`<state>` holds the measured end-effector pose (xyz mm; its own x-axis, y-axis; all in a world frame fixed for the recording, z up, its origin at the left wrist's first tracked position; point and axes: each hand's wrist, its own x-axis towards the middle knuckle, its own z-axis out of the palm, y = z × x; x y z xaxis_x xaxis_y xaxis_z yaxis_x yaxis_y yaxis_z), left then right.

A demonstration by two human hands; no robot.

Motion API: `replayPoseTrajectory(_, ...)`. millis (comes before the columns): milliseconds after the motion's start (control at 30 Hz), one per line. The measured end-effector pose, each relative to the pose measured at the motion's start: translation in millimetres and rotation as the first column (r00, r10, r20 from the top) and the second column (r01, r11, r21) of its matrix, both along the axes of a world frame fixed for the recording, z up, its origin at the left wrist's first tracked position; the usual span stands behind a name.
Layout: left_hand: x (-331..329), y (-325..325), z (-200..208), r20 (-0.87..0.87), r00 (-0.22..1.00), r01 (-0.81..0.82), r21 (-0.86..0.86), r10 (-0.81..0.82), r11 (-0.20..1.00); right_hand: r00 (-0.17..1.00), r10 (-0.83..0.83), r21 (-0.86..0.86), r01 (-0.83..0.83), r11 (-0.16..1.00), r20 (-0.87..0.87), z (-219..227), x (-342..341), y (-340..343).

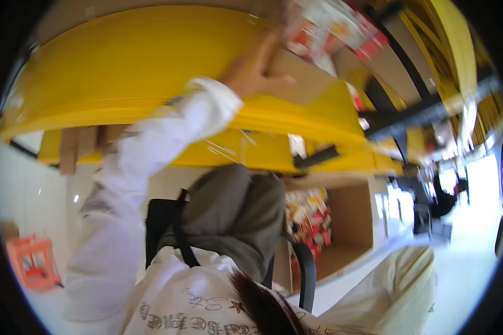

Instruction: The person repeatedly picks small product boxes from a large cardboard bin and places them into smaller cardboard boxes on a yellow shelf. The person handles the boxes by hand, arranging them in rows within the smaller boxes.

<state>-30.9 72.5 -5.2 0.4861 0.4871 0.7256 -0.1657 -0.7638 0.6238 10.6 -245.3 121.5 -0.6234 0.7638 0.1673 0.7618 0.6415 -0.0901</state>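
My left hand [257, 67] reaches over the yellow table [140, 61], blurred by motion. Its thumb stands out from the other fingers, which stretch along the near left side of a cardboard box [304, 78]; it looks open, resting at the box rather than wrapped round anything. Red and white printed packages [330, 28] lie in the top of that box. My right arm [385, 285], in a pale sleeve, extends out to the right and down. My right hand does not show.
A large open carton [349, 223] with many small red, white and yellow packets [310, 218] stands on the floor beside my chair's armrest [304, 268]. A black bracket [430, 109] juts at the table's right. An orange plastic stool [33, 262] is at left. A person [447, 195] sits far right.
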Motion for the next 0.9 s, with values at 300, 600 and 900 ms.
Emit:
replayPoseTrajectory(300,-6,-7,7,0.007,0.998,0.069,-0.006,-0.069,0.998,0.977,-0.149,0.035,0.156,0.987,-0.153,17,-1,-78)
replayPoseTrajectory(600,-1,-4,0,-0.038,0.995,-0.09,0.074,0.093,0.993,0.906,-0.209,0.059,0.247,0.967,-0.369,21,9,-129)
replayPoseTrajectory(900,-7,5,-1,-0.085,0.971,-0.2,0.218,0.223,0.955,0.795,-0.098,0.179,0.252,0.951,-0.599,23,39,-156)
